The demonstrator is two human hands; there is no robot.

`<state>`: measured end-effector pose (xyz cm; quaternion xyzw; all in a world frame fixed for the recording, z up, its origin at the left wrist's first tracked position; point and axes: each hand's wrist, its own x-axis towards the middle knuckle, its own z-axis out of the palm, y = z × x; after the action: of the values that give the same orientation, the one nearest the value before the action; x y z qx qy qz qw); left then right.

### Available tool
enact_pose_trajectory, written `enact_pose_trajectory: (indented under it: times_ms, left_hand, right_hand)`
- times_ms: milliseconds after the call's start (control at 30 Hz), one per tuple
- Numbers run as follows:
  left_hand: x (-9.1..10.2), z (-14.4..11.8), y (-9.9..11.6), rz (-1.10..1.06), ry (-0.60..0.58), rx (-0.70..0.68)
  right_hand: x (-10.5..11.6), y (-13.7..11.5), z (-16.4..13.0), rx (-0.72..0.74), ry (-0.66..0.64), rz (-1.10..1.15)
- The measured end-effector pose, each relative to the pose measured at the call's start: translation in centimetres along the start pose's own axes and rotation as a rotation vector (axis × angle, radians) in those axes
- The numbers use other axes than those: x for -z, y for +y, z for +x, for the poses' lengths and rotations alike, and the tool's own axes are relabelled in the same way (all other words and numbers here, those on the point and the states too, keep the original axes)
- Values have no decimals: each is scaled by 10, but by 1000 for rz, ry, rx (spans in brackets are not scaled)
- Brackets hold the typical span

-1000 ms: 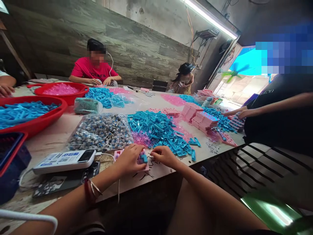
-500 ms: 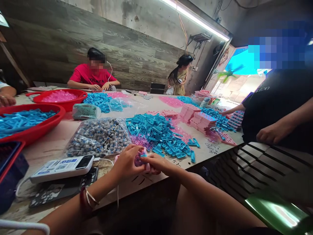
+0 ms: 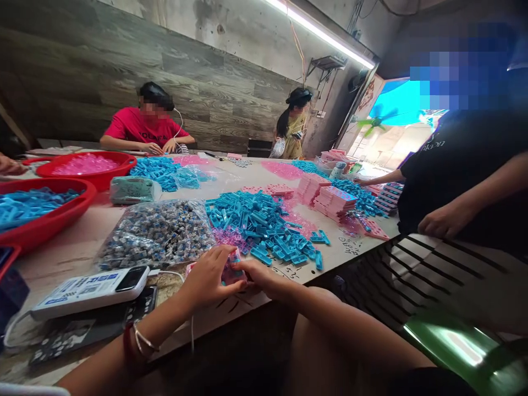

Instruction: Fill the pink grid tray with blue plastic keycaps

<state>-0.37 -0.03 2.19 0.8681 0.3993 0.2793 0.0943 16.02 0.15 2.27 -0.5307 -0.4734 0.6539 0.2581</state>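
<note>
Head cam has you right at the near edge of the table [image 3: 82, 250], both hands bunched together over a small pink piece [image 3: 231, 273]. Your left hand [image 3: 206, 278] is curled over it from the left, fingers closed around its top and side, so that hand is pretty much gripping it. Your right hand [image 3: 258, 276] comes in from the other side with the fingertips pinched in tight against the same piece; it looks like there's a bit of blue between them, but it's honestly too small and too covered by your fingers to say for sure. If you're seating a part into that pink piece, my take is to keep the left hand as the anchor, rest the piece flat on the table edge so it can't rock, and press straight down with the right thumb rather than at an angle. Don't squeeze the pink bit so hard it flexes. The pile of blue parts [image 3: 264, 223] sits just beyond your hands, with loose ones trailing toward you, so refills are close. To the left of your hands there's a clear bag of small grey-blue bits [image 3: 159, 234], and a white power bank [image 3: 88, 286] lying near your left forearm, cable running toward you; watch that you don't snag it.
</note>
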Motion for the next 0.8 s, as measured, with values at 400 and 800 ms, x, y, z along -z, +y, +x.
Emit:
enact_pose_trajectory:
  times_ms: [400,800]
  left_hand:
    - [-7,-5,-4,186,-105,-34]
    - [-10,-4,-5,213,-180,-45]
  right_hand:
    - [35,-9,3,5,-64,-625]
    - [98,-15,-6,270,494,-888]
